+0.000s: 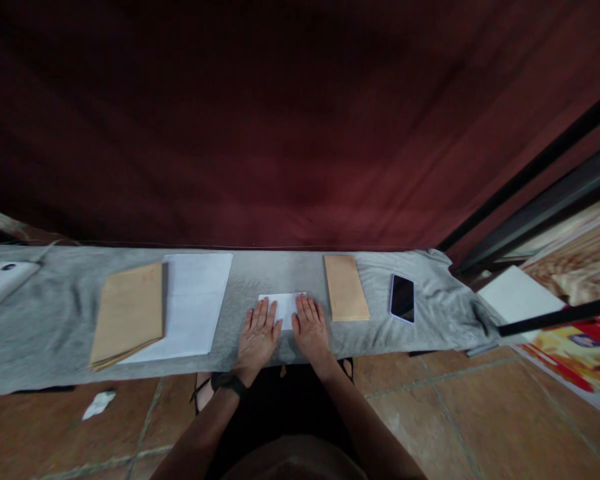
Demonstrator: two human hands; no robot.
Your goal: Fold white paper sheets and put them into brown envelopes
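A small white folded-looking sheet of paper (pixel 287 308) lies on the grey cloth in front of me. My left hand (pixel 259 333) rests flat over its left end, fingers stretched out. Over the right end lies my right hand (pixel 310 328), also flat with the fingers extended. Both palms face down, and the middle of the paper shows between them. Just right of my right hand is a brown paper envelope (pixel 347 288). Farther left, larger white sheets (pixel 196 300) lie partly under a stack of brown envelopes (pixel 129 310).
The grey cloth (pixel 250 273) covers a long narrow surface against a dark red curtain (pixel 280 147). A phone (pixel 403 298) lies to the right, and a white device (pixel 5 280) sits at the far left. Beyond the right end stands a colourful box (pixel 580 357) near dark metal bars.
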